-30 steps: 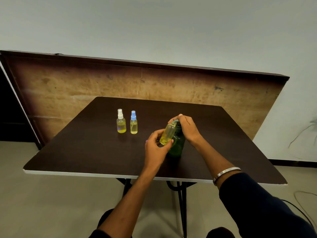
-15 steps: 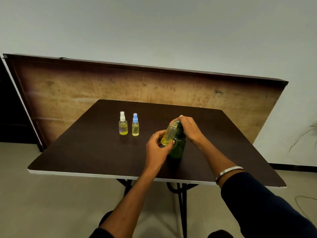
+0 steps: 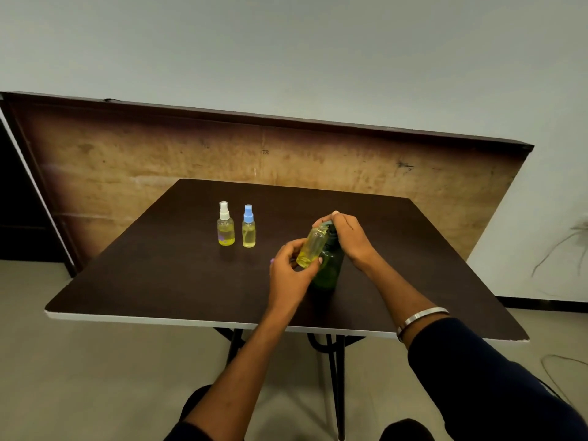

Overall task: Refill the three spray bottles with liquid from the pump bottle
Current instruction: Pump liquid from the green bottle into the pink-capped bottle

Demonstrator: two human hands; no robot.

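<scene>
Head view: the left hand (image 3: 291, 275) pinches the open bottle (image 3: 312, 247) low down, tilted so its mouth meets the spout under the right hand (image 3: 349, 238), whose fingers curl over the head of the pump bottle (image 3: 331, 265) standing on the table (image 3: 159, 281).

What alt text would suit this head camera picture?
A left hand tilts a small uncapped clear bottle at a green pump bottle, whose top the right hand covers. Two capped spray bottles stand on the dark table.
</scene>
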